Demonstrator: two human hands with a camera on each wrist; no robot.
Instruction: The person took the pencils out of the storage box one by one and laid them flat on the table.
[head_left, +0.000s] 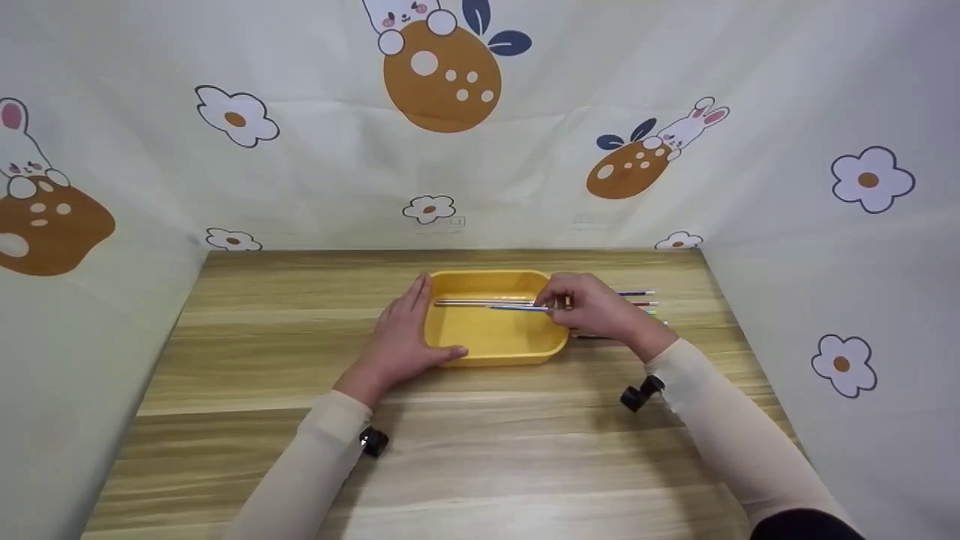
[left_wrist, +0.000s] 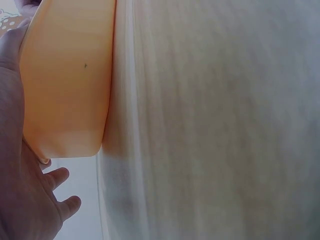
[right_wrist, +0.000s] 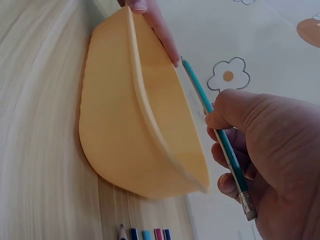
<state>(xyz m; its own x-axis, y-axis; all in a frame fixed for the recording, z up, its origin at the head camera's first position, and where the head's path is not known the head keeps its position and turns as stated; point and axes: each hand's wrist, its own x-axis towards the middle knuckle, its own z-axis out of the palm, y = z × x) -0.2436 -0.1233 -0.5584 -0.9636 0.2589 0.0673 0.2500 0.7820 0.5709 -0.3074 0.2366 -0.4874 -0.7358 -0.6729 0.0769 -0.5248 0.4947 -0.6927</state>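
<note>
A yellow plastic tray (head_left: 501, 359) sits on the wooden table. My left hand (head_left: 401, 334) rests on its left end, straight fingers along the rim and thumb over the front edge. Two of its fingers (left_wrist: 59, 176) stick out past the tray's outer wall in the left wrist view. My right hand (head_left: 592, 307) is over the tray's right end and pinches a blue-green pencil (right_wrist: 197, 87) between thumb and fingers. The pencil's sharpened tip points left and its eraser end lies by the palm. Inside the tray, thin pencils (head_left: 469, 302) lie lengthwise near the back wall.
Several more pencils (head_left: 643, 304) lie on the table just right of the tray, partly hidden by my right hand. Their ends (right_wrist: 146, 234) show in a row in the right wrist view. Patterned cloth walls (head_left: 322, 165) enclose the table (head_left: 480, 450) at the back and both sides.
</note>
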